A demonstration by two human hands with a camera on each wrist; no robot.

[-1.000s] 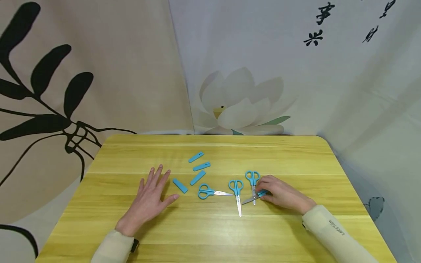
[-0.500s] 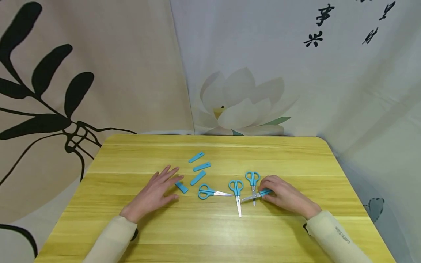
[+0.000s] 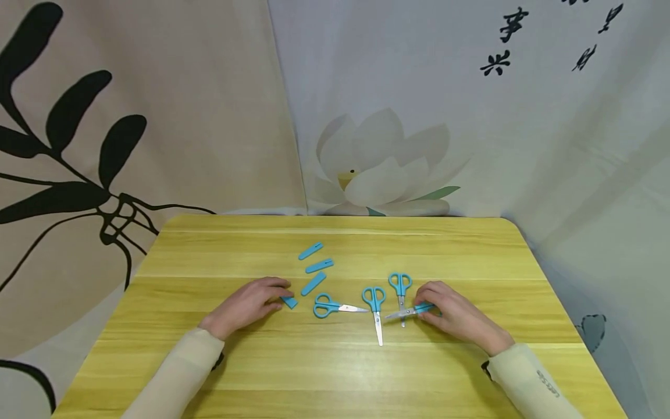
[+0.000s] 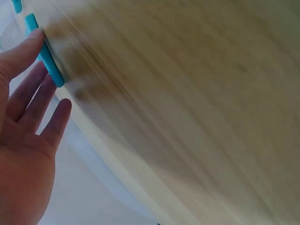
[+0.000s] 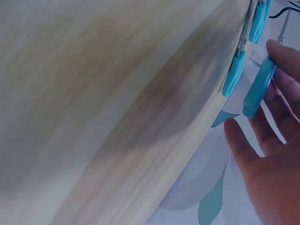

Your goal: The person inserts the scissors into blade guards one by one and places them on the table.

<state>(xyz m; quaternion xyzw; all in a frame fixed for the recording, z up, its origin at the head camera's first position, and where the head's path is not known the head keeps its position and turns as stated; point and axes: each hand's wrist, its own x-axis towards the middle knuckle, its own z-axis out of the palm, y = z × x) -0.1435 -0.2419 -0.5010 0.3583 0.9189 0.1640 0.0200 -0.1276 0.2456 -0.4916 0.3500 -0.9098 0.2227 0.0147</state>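
Observation:
My left hand (image 3: 250, 304) pinches a blue scissors cover (image 3: 289, 302) between thumb and fingers. In the left wrist view the thumb lies on one side of that cover (image 4: 50, 63), fingertips on the other. My right hand (image 3: 456, 311) grips a pair of scissors (image 3: 423, 307) by the blue handles, the blades pointing left. Those blades cross over a second pair of scissors (image 3: 400, 284) lying on the table. The right wrist view shows the held blue handle (image 5: 258, 89) between thumb and fingers, raised off the tabletop.
Three more blue covers, the far one (image 3: 311, 251), the middle one (image 3: 319, 266) and the near one (image 3: 313, 284), lie right of my left hand. Between the hands lie sideways scissors (image 3: 327, 306) and upright-facing scissors (image 3: 374, 299). The wooden table (image 3: 335, 378) meets a curtain (image 3: 225, 116) behind.
My left hand has moved right, its spread fingers closing onto the nearest blue cover. The right hand keeps its grip on the scissors and has shifted slightly right.

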